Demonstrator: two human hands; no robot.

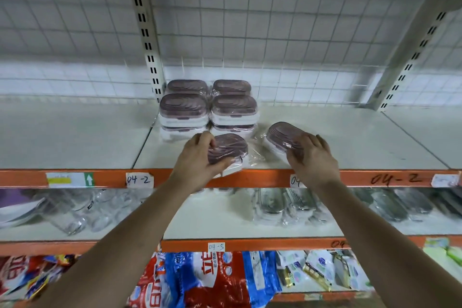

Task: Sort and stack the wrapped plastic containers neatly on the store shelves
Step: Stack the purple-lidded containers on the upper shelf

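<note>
Head view: left grip [197, 155] holds front container [228, 149], right grip [312, 157] holds right container [282, 135]; "04-2" tag [139, 179], "04-5" tag [216, 247].

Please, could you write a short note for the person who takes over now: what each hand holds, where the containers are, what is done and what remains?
Left hand: fingers grip the first container, tilted at the front edge of the top shelf.
Right hand: holds the second container, lying askew further right.
Done: the stacks stand side by side behind them, toward the back of the shelf.
Left: probably to line up these two loose ones with the stacks.
</note>
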